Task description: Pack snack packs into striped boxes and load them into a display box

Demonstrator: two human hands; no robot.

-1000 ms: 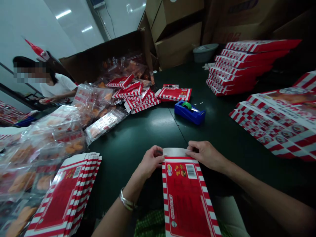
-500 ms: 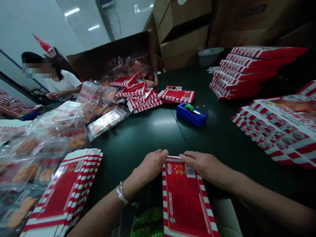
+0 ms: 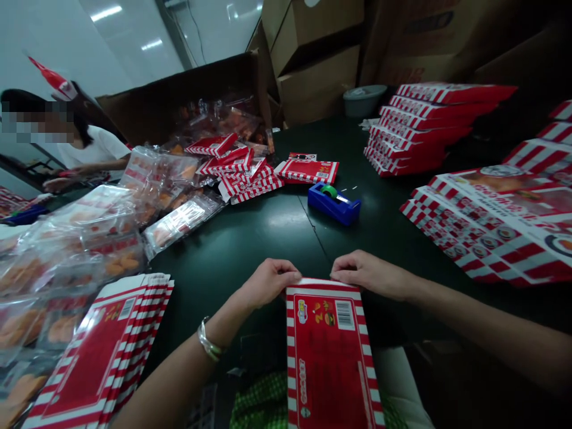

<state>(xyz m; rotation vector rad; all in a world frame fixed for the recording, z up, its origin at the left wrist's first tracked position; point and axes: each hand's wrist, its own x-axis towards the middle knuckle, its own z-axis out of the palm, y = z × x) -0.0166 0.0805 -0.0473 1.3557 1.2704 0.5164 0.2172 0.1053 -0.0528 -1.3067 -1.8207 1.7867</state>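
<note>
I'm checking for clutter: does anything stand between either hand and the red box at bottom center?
Nothing visible does: the left hand and right hand both touch the far end of the red box, and the blue tape dispenser lies beyond them.

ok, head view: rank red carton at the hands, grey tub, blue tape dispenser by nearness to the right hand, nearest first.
1. Red carton: right at the fingertips of the right hand, top end between both hands.
2. Blue tape dispenser: on the table, ahead of the hand.
3. Grey tub: toward the back, well past the dispenser.
</note>
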